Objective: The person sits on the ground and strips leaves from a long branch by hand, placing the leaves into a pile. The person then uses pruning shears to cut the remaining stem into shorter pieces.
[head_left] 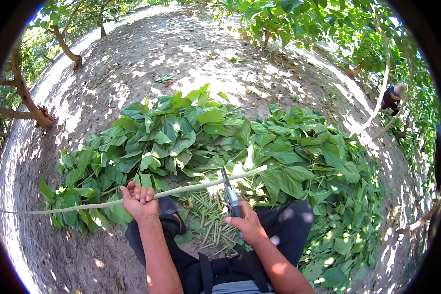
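Note:
My left hand (141, 202) grips a long, leafless green branch (191, 187), its thin end reaching far to the left. In my right hand (248, 224) is a pair of pruning shears (230, 196), with the blades at the branch near its thicker, pale right end. Whether the blades press into the wood cannot be told. Below the branch, between my legs, lie many short cut stem pieces (215, 218). A wide heap of leafy green cuttings (213, 136) spreads in front of me and curves round to my right.
Tree trunks (31, 106) stand at the left on dry, sun-dappled soil (143, 44). Pale leaning stems (380, 95) rise at the right. Another person (392, 97) is among the foliage there. My dark-trousered knee (297, 217) borders the heap.

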`<state>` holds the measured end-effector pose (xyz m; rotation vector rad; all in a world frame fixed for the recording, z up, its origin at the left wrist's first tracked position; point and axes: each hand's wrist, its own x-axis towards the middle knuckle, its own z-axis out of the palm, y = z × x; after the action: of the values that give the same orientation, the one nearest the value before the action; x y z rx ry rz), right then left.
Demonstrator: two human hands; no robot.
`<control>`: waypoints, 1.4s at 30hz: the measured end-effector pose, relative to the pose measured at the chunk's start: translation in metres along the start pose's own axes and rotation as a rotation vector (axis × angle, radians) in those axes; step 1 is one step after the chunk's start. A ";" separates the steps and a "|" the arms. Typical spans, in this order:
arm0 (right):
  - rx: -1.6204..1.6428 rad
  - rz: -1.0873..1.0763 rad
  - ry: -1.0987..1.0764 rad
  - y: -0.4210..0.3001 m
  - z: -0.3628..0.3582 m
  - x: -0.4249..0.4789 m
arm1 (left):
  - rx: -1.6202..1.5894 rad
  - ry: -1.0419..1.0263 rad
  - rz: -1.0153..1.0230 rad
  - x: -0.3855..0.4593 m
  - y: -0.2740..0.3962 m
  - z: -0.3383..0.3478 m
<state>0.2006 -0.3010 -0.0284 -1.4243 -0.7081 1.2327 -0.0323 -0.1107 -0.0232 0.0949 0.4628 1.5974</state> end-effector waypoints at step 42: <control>0.070 0.110 -0.058 0.023 -0.012 0.003 | 0.093 -0.039 -0.033 0.003 -0.021 -0.001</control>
<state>0.2082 -0.3080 -0.0529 -1.3899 -0.6265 1.3755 -0.0133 -0.1075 -0.0325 0.1877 0.5058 1.5395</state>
